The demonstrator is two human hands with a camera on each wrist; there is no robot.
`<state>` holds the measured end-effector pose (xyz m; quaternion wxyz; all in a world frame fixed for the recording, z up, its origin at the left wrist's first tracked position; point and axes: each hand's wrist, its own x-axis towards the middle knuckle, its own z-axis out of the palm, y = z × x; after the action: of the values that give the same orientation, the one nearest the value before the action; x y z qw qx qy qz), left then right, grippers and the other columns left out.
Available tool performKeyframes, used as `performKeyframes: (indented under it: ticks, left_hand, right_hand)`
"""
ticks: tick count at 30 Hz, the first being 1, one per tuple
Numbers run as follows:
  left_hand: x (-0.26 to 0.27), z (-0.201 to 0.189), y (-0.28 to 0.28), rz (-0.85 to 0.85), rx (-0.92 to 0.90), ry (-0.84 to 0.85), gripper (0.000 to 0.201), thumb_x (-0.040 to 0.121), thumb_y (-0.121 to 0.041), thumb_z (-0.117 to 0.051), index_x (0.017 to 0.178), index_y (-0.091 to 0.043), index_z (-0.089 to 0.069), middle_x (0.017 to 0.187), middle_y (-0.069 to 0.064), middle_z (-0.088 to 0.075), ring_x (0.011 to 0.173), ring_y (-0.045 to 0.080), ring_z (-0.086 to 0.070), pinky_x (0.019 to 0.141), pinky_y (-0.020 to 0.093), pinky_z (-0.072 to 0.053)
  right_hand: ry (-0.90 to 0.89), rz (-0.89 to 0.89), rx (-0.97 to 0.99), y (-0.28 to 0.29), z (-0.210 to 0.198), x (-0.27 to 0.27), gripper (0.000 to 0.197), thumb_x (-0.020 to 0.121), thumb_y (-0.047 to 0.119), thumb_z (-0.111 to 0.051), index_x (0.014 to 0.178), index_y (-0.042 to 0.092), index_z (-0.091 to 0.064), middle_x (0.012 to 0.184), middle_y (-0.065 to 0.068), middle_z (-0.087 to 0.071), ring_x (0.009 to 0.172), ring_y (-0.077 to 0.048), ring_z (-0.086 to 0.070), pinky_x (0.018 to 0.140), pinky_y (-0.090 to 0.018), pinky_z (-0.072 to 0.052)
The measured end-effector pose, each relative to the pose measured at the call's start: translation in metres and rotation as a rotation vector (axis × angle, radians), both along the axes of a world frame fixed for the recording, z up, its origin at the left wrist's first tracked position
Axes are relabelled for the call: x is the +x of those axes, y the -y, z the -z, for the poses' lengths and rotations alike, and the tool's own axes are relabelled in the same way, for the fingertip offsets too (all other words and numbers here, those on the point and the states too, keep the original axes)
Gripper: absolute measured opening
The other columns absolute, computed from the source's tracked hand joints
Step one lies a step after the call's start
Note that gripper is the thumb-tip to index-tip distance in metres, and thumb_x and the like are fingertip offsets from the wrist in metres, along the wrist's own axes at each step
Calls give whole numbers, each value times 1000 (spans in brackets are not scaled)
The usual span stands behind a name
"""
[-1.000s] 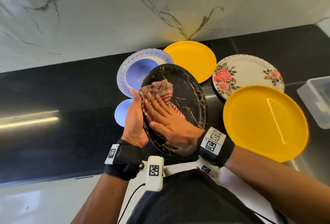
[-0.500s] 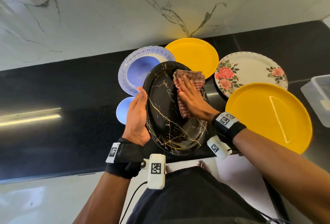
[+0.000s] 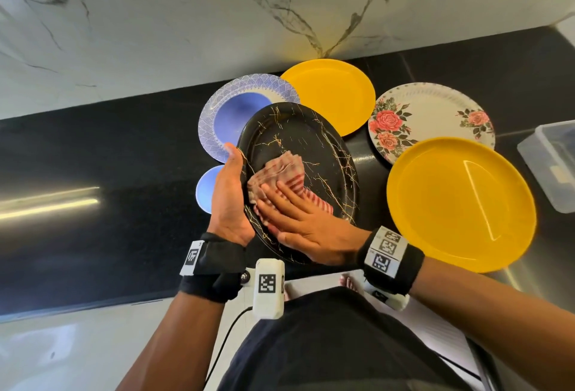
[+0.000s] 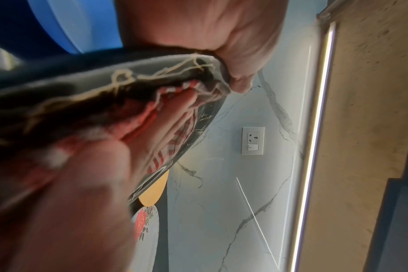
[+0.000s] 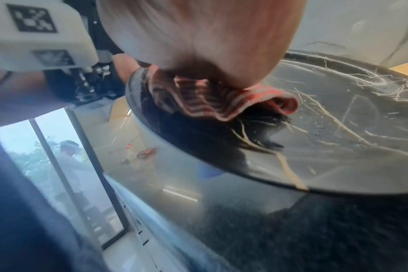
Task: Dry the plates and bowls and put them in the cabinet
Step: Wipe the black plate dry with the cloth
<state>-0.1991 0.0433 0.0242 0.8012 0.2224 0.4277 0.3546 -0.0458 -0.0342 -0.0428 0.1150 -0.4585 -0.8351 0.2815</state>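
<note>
A black oval plate with gold veins (image 3: pixel 314 144) is held tilted above the black counter. My left hand (image 3: pixel 228 191) grips its left rim, thumb on the front edge (image 4: pixel 240 73). My right hand (image 3: pixel 298 222) lies flat with straight fingers on a red-striped cloth (image 3: pixel 280 172), pressing it onto the plate's lower left face. The right wrist view shows the cloth (image 5: pixel 221 103) bunched under my palm on the plate (image 5: pixel 338 138).
On the counter (image 3: pixel 93 172) lie a blue patterned plate (image 3: pixel 230 110), a small blue bowl (image 3: pixel 205 188), a small yellow plate (image 3: pixel 329 91), a rose-printed plate (image 3: pixel 429 113) and a large yellow plate (image 3: pixel 460 204). A clear plastic box (image 3: pixel 553 166) stands at the right edge. A marble wall rises behind.
My right hand and the cloth have swept from the plate's upper right down to its lower left. The left hand still holds the rim.
</note>
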Motion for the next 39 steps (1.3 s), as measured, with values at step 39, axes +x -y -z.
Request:
performKeyframes:
  ticks: [39]
  left_hand:
    - [-9,0,-18,21,189,-33,65,104,-57,-35,146,-10,-51,144,22,-56,134,39,-55,116,62,-34]
  right_hand:
    - [-23,300,-171,18,30,41,52,111,36,-20,155,35,7,160,16,27,145,4,31,119,-24,23]
